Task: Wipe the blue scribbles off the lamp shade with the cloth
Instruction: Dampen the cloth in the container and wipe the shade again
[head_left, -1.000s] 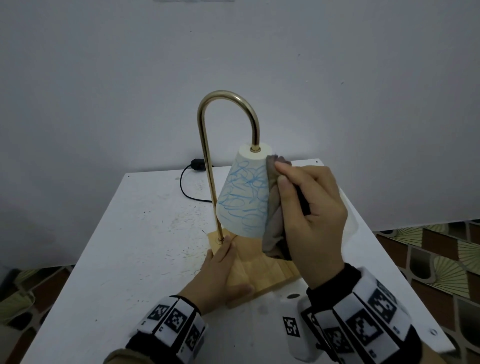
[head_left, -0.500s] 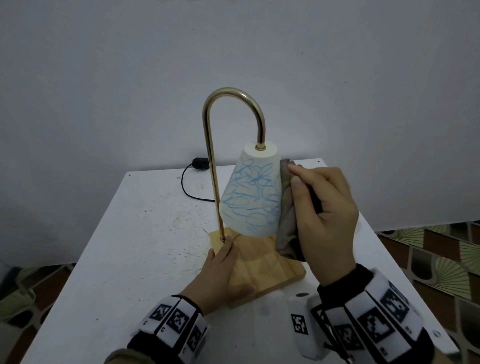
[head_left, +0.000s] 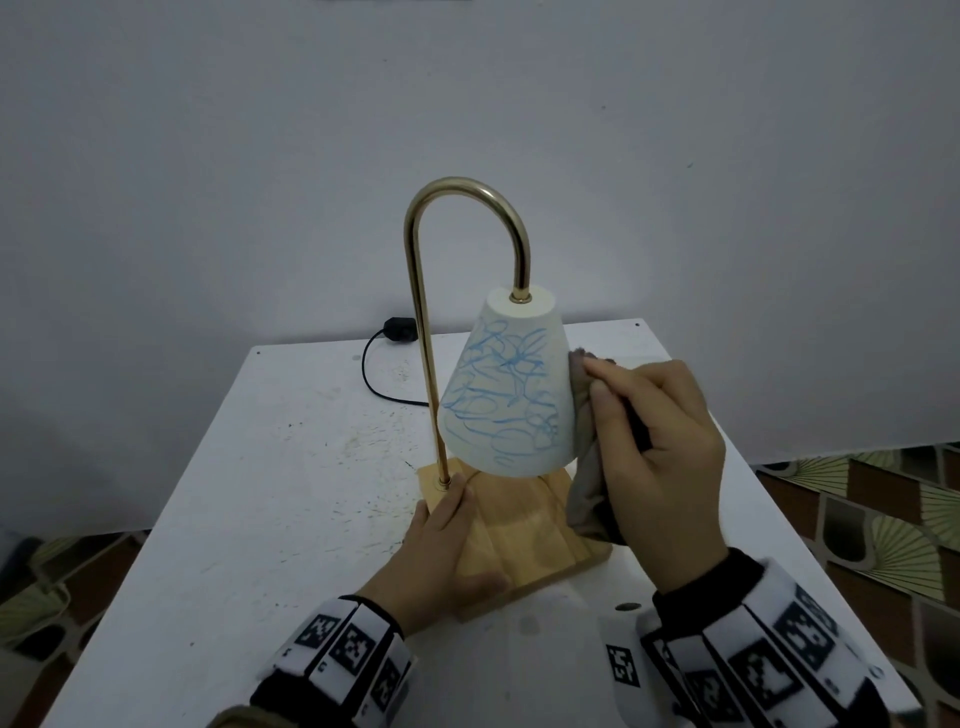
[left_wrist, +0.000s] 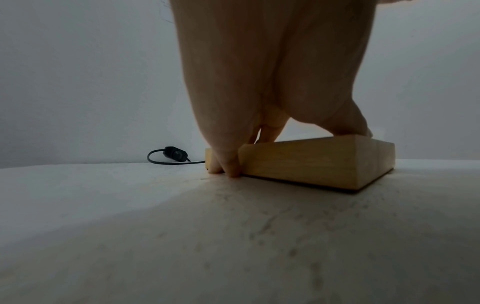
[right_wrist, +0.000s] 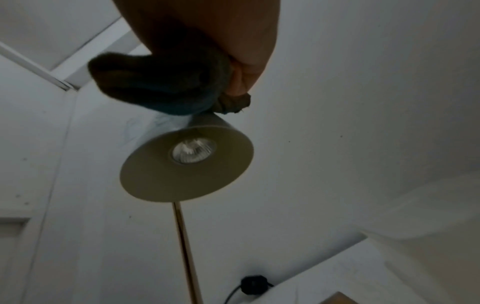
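A white cone lamp shade (head_left: 506, 395) covered in blue scribbles hangs from a curved brass stem (head_left: 423, 322) on a wooden base (head_left: 524, 535). My right hand (head_left: 660, 447) grips a grey-brown cloth (head_left: 584, 462) and holds it against the shade's right side. From below, the right wrist view shows the cloth (right_wrist: 161, 86) touching the shade (right_wrist: 187, 166) near its top. My left hand (head_left: 441, 551) lies on the base's left edge, thumb on top, fingers down its side (left_wrist: 228, 164).
The lamp stands on a scuffed white table (head_left: 260, 493) against a grey wall. A black cord with an inline switch (head_left: 397, 328) runs off the table's back edge. Patterned floor (head_left: 883, 519) lies beyond the table's right edge.
The shade has swung to the right, showing more of its scribbled face. My right hand with the cloth moved right along with it. The left hand stays on the base.
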